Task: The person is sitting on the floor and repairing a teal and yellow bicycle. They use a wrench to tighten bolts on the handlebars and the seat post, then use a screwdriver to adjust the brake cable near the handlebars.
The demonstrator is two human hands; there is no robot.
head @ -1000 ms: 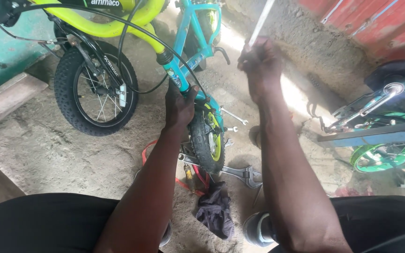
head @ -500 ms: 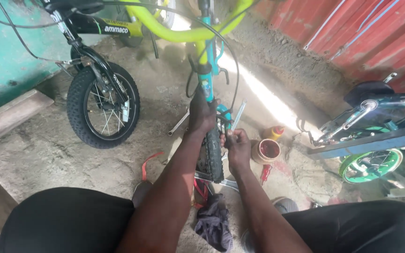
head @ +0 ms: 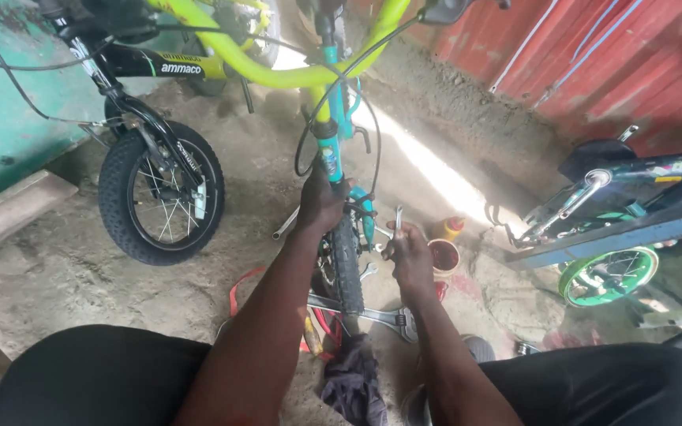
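A small teal and lime-green bicycle stands in front of me, its front wheel between my knees. My left hand grips the teal fork just above the tyre. Beside the wheel's right side, my right hand is closed on a slim metal spanner that points upward near the fork end. Both forearms reach forward over my dark trousers.
A second small bike's black wheel stands at left by a teal wall. A blue bike frame with a green wheel sits right. On the dirt floor lie an adjustable wrench, a dark rag, red strap, a red tin.
My right hand came down from overhead with the spanner to the wheel's right side. My left hand kept its grip on the fork. The view has tilted up slightly.
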